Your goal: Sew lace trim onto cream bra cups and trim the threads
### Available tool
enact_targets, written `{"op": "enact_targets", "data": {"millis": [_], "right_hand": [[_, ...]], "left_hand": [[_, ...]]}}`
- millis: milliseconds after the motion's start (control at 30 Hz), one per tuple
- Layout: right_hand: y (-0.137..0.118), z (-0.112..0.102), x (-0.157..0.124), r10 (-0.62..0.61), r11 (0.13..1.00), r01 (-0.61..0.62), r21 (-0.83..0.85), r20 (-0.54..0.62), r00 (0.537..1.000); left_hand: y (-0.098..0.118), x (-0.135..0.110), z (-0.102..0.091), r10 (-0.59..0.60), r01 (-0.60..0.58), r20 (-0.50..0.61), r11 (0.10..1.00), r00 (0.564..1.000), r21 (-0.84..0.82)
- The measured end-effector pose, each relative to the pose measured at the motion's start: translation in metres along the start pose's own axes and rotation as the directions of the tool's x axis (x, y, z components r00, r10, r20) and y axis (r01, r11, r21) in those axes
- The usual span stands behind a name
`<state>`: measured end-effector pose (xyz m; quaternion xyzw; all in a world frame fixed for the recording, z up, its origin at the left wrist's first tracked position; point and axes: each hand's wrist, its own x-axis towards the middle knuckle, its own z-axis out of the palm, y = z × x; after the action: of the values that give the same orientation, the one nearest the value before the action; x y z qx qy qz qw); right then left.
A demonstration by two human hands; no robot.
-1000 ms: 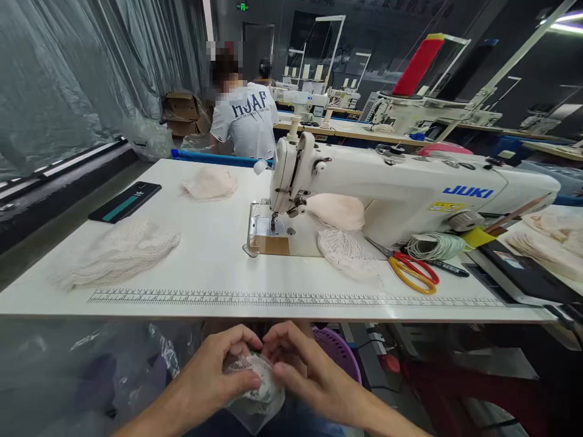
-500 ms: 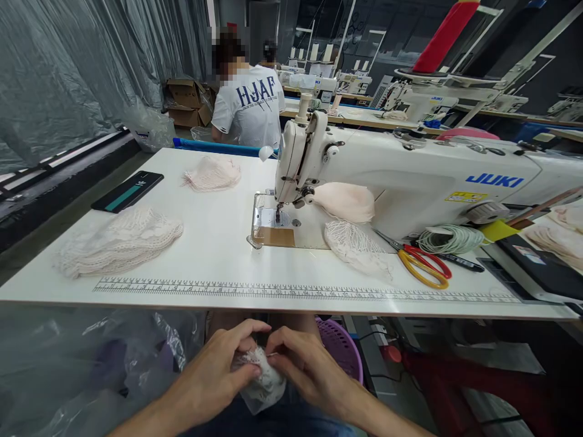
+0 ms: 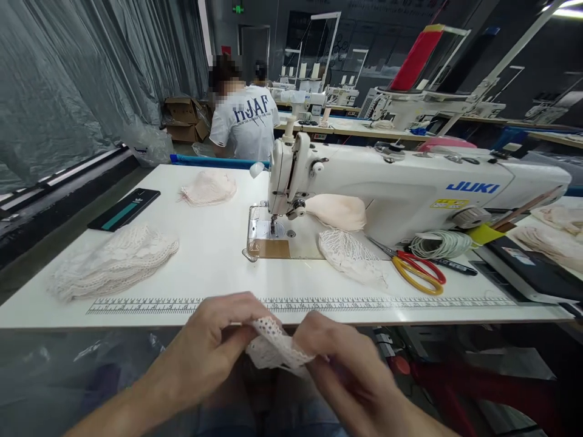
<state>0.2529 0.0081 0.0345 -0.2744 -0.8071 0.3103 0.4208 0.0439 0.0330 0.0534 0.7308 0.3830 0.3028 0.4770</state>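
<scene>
A small piece of pale lace fabric (image 3: pixel 276 349) with a row of eyelets is stretched between my two hands, just in front of the table's near edge. My left hand (image 3: pixel 218 340) pinches its left end between thumb and fingers. My right hand (image 3: pixel 339 358) is closed on the other end, its fingers slightly blurred. Beyond them stands a white sewing machine (image 3: pixel 387 182); a lace piece (image 3: pixel 348 255) and a smooth peach cup-shaped piece (image 3: pixel 339 211) lie by its needle plate.
A stack of lace pieces (image 3: pixel 118 258) lies left, near a black phone-like case (image 3: pixel 125 209) and another pale piece (image 3: pixel 209 187). Scissors with red and yellow handles (image 3: pixel 416 273) and a coil of pale cord (image 3: pixel 441 244) lie right. A printed ruler (image 3: pixel 218 304) follows the front edge. A person (image 3: pixel 248 118) sits beyond.
Both hands have risen from my lap to the table edge and moved apart, drawing the bunched lace out between them. The view has tilted upward a little.
</scene>
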Motion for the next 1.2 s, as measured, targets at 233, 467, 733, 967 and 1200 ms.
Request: {"op": "enact_targets", "data": {"millis": [233,467,733,967,1200], "right_hand": [[-0.039,-0.079,0.056,-0.281,0.876,0.187,-0.444,-0.155,0.947],[0.008,-0.059,0.058,0.058,0.924,0.056,-0.377,0.282,0.958],[0.099,-0.049,0.085,0.304,0.829,-0.196,-0.525,0.128,0.944],[0.112,-0.019,0.093,0.359,0.715,-0.162,-0.680,0.157,0.920],[0.107,-0.025,0.085,0.415,0.878,-0.351,-0.326,0.154,0.896]], "left_hand": [[0.049,0.088,-0.020,0.340,-0.327,0.026,0.919,0.940,-0.221],[-0.045,0.104,-0.042,0.221,-0.223,0.183,0.975,0.958,-0.009],[-0.068,0.093,-0.072,-0.135,0.123,0.002,0.904,0.991,0.409],[-0.054,0.113,-0.031,-0.329,0.286,-0.039,0.749,0.944,0.597],[-0.055,0.102,-0.028,-0.267,0.254,-0.024,0.881,0.964,0.400]]}}
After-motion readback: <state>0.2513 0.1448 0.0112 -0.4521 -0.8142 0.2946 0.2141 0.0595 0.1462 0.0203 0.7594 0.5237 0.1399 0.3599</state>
